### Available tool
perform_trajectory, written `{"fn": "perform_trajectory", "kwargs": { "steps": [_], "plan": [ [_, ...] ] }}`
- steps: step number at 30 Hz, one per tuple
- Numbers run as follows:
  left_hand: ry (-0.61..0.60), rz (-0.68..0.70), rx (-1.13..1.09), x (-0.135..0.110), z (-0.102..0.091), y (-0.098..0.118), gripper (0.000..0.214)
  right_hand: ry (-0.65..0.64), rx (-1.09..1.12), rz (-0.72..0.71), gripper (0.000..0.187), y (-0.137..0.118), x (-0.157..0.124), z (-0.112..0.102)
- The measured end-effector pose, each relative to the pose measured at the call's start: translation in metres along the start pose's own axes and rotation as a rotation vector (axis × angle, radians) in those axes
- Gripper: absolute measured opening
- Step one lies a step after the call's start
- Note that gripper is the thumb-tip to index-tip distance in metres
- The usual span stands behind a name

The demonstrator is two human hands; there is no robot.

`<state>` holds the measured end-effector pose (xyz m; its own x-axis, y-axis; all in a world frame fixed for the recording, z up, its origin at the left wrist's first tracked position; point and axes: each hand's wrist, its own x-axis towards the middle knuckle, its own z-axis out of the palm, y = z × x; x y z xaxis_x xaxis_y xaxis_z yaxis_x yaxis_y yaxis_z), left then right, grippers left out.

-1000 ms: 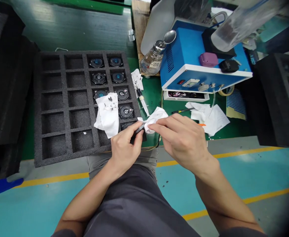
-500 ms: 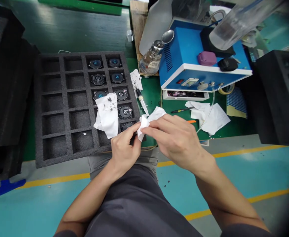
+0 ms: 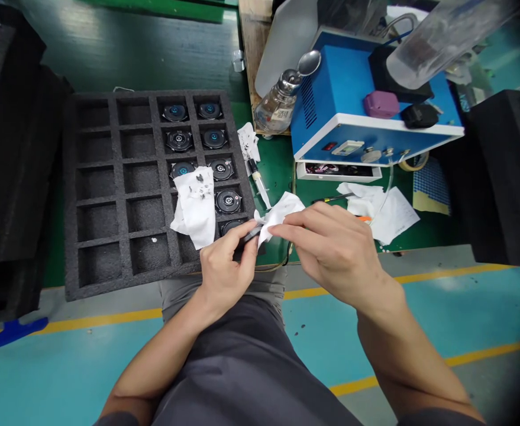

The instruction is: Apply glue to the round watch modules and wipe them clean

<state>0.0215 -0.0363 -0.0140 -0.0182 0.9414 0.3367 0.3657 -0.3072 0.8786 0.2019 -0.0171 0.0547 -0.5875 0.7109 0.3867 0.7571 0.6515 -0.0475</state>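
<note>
My left hand [image 3: 226, 260] pinches a dark watch case [image 3: 251, 234] edge-on between thumb and fingers; most of it is hidden by the fingers. A crumpled white wipe [image 3: 281, 212] is gripped in the fingertips of my right hand [image 3: 339, 248], against the case's right end. Left of my hands lies a black foam tray [image 3: 120, 177], with round black watch cases [image 3: 228, 202] in its two right columns. Another white wipe [image 3: 196, 213], spotted with black bits, is draped over part of the tray. Just beyond my hands a syringe [image 3: 260, 183] rests on the green bench.
A blue dispenser machine [image 3: 330, 89] stands at the right rear, above a small white drawer [image 3: 339, 171]. Beside it is a glass bottle [image 3: 277, 106] with a metal cap. White papers [image 3: 393, 216] lie at right. Black foam stacks [image 3: 15, 165] flank the bench.
My right hand has moved slightly right, drawing the wipe away from my left fingers. The dark edge of the watch case now shows between my hands.
</note>
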Motion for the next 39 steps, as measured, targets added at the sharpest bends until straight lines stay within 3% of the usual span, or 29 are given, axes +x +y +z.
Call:
{"fn": "perform_trajectory", "kwargs": {
  "steps": [39],
  "plan": [
    [-0.027,0.032,0.059,-0.0012,-0.0011,-0.0029,0.03,-0.003,0.02,-0.08,0.025,-0.0006,0.0035,0.003]
  ]
}}
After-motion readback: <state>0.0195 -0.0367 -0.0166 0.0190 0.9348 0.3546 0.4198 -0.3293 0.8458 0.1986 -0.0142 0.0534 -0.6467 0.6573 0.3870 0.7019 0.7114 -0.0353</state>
